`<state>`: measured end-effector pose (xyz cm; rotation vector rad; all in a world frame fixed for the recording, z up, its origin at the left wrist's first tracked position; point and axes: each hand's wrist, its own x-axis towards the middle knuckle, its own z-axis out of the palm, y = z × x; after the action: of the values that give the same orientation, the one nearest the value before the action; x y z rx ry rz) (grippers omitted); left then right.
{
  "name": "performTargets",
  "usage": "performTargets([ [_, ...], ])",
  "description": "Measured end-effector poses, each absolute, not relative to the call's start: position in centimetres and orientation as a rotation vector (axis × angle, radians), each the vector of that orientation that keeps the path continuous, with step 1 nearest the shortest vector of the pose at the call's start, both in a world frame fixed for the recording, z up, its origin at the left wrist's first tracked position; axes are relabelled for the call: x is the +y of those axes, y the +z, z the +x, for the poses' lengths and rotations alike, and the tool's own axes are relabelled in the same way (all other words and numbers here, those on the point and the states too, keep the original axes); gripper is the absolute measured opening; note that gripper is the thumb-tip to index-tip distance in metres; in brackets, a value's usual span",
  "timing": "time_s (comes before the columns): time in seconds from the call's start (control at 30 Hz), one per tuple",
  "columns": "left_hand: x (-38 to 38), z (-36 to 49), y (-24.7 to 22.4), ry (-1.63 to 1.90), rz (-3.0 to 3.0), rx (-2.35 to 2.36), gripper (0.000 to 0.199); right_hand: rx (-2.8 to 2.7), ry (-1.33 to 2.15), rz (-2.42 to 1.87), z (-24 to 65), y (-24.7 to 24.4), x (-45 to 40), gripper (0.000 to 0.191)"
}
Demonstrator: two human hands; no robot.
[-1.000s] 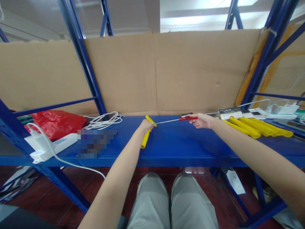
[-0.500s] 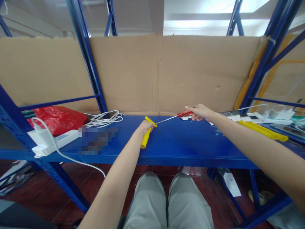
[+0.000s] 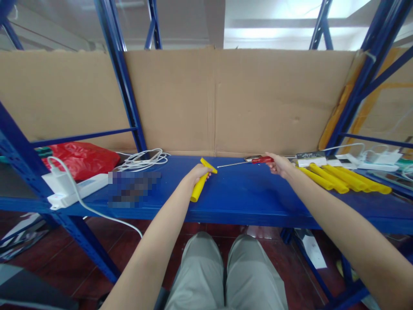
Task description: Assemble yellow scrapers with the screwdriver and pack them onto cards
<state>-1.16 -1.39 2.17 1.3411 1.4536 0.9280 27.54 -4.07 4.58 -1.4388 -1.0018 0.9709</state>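
Observation:
My left hand (image 3: 197, 173) is wrapped round a yellow T-shaped piece (image 3: 198, 189), made of a tube with a shorter bar across its far end. The piece tilts just above or on the blue shelf; I cannot tell which. In my right hand (image 3: 278, 165) is a screwdriver (image 3: 262, 159) with a red handle and a long thin metal shaft. Its shaft points left, and the tip sits a little way off the bar of the yellow piece. My fingers hide the joint of the T in part.
Several yellow tubes (image 3: 338, 178) lie side by side on the right of the blue shelf (image 3: 245, 198). Behind them are a small box (image 3: 310, 159) and white cables. To the left are a power strip (image 3: 79, 191), a red bag (image 3: 84, 160) and coiled white cable (image 3: 142, 160). Cardboard (image 3: 171, 103) stands behind.
My right hand and the screwdriver have moved to the right, and the tip has come away from the yellow piece. My left hand still holds the piece in nearly the same spot.

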Motion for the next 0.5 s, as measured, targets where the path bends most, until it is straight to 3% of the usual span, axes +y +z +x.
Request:
performTargets([
  [0.23, -0.9, -1.1, 1.8, 0.963, 1.319, 1.481, 0.006, -0.84, 0.87, -1.42, 31.7, 1.2, -4.5, 0.034],
  [0.5, -1.1, -1.0, 1.4, 0.982, 1.327, 1.488, 0.008, -0.71, 0.937, -1.542, 32.0, 1.5, -5.1, 0.027],
])
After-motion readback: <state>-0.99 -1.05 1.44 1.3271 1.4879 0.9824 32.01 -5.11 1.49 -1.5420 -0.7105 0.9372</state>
